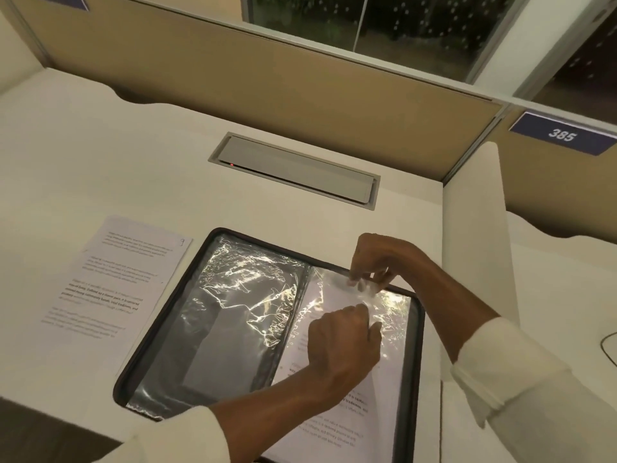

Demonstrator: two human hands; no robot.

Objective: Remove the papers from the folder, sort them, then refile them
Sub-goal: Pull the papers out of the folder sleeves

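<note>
A dark zip folder lies open on the white desk, with clear plastic sleeves inside. The left sleeve holds no sheet. The right sleeve holds a printed paper. My right hand pinches the top edge of the right sleeve's plastic and lifts it. My left hand lies on the same page just below, its fingers curled and pinching at the paper or plastic near the sleeve's opening. A loose printed sheet, marked 9 in its top corner, lies on the desk to the left of the folder.
A closed grey cable hatch is set into the desk behind the folder. A beige partition wall runs along the back, and a white side divider stands at the right. A dark cable shows at the far right.
</note>
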